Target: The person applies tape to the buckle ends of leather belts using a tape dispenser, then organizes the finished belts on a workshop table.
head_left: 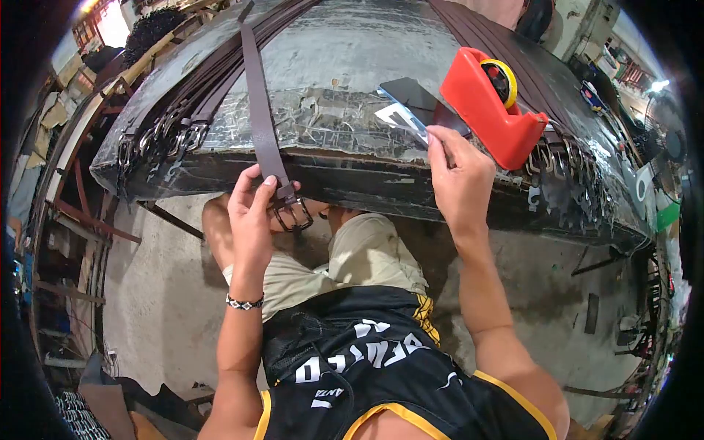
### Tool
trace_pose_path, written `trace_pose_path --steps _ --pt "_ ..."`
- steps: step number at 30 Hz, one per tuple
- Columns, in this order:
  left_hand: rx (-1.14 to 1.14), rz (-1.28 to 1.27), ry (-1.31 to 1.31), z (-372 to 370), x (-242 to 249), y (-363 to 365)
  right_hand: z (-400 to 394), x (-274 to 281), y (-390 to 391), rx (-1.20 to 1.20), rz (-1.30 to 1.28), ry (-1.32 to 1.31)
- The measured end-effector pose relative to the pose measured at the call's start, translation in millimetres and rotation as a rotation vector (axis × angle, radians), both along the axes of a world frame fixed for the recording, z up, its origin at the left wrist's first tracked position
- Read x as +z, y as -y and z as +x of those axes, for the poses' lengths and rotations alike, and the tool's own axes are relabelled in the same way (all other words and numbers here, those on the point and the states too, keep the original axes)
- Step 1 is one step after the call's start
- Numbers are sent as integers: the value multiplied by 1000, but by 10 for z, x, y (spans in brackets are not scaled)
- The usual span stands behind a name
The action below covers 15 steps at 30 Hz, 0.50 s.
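Observation:
My left hand (pixel 251 209) is closed round the buckle end of a dark brown leather belt (pixel 262 125), thumb on top of the strap. The metal buckle (pixel 295 215) hangs past the table's front edge, and the strap runs away over the tabletop. Between the thumb and fingertips of my right hand (pixel 463 176) is a small clear and white plastic piece (pixel 400 117); its exact kind I cannot tell. A dark flat phone-like object (pixel 411 95) lies just behind it. Close to the right hand's fingers stands a red tape dispenser (pixel 488 110) with a yellow-rimmed roll (pixel 500 82).
Many belts (pixel 198 88) lie in a bundle on the left of the worn table (pixel 345 59), buckles at its edge. Another bundle of belts (pixel 506 55) lies on the right, behind the dispenser. A fan (pixel 664 136) stands at the far right.

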<state>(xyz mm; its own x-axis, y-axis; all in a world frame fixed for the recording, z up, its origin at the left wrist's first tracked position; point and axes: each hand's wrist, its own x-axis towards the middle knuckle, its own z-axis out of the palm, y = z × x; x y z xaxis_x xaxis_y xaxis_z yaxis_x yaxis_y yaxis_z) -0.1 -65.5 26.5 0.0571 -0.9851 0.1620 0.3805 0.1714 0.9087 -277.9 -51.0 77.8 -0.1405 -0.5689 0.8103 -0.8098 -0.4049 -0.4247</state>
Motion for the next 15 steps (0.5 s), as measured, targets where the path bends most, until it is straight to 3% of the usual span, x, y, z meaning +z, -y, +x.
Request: trace_pose_path --steps 7,15 --pt "-68 16 43 97 41 -103 59 -2 46 111 123 328" --pt "-87 48 17 130 -22 -257 339 144 -143 578 158 979"
